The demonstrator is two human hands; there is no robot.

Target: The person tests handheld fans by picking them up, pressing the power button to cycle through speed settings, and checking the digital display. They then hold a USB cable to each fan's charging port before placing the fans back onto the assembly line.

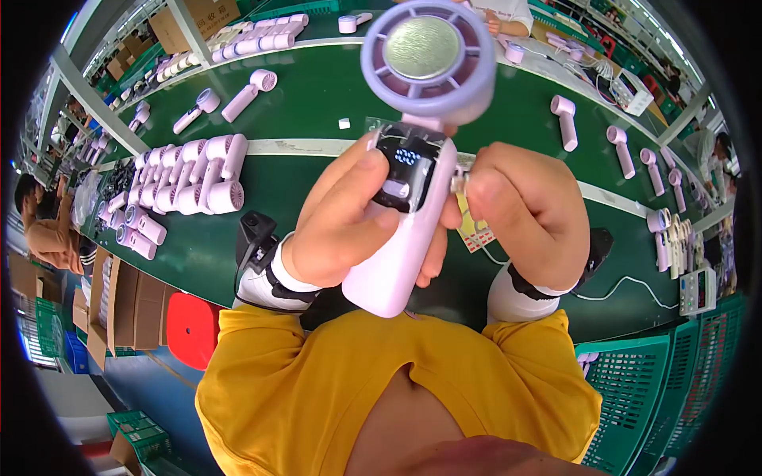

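Note:
A pale pink and lilac handheld fan (397,262) is held upright in front of me, its round head with a silver disc toward the top. My left hand (341,210) wraps around the handle, thumb beside a lit dark display (406,163) under clear film. At the handle's right side, my right hand (528,210) is closed, thumb and finger pinching a small pale plug (459,181) against the fan. Fingers hide most of the plug. Below the right hand lies a yellow card (476,236) with a white cable beside it.
Rows of pink fans (186,176) stand stacked on the green table at left. Single fans (565,123) lie across the far belt. A white meter box (698,291) sits at right, above green crates (623,389). A red stool (192,329) and cardboard boxes (131,305) are at lower left.

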